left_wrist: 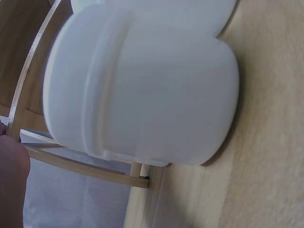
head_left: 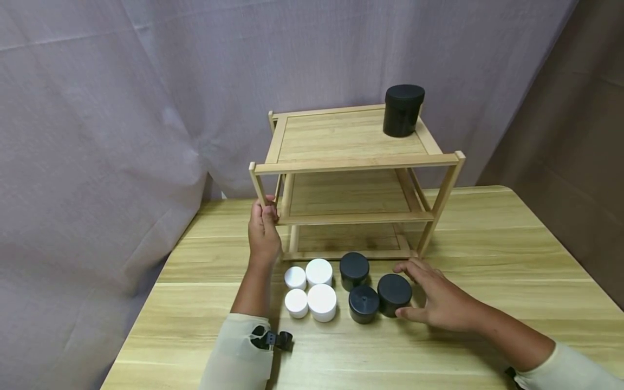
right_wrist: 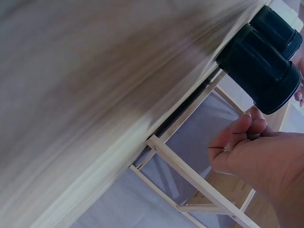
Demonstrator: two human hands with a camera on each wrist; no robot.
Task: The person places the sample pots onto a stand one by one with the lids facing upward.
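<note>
Right grip [head_left: 439, 303]: thumb and fingers parted in a loose bracket at the right side of the rightmost black jar [head_left: 394, 290]; nothing lifted, and whether I touch it I cannot tell.
Left grip [head_left: 263, 230]: my fingers closed round the left front post of the wooden rack [head_left: 356, 163], near its middle tier.
Placed, one: tall black jar [head_left: 403, 111], upright at the right rear of the top tier.
Outstanding, seven, all upright on the surface [head_left: 195, 314] before the rack:
– black, three: the rightmost, the front black jar [head_left: 363, 306] just beside it, and the rear black jar [head_left: 354, 268]
– white, four, in a close two-by-two group: rear large white jar [head_left: 319, 272], front large white jar [head_left: 322, 302], rear small white jar [head_left: 295, 278], front small white jar [head_left: 296, 303]
Progress, by my judgement: early, one of eight jars stowed, three black and four white left to me
</note>
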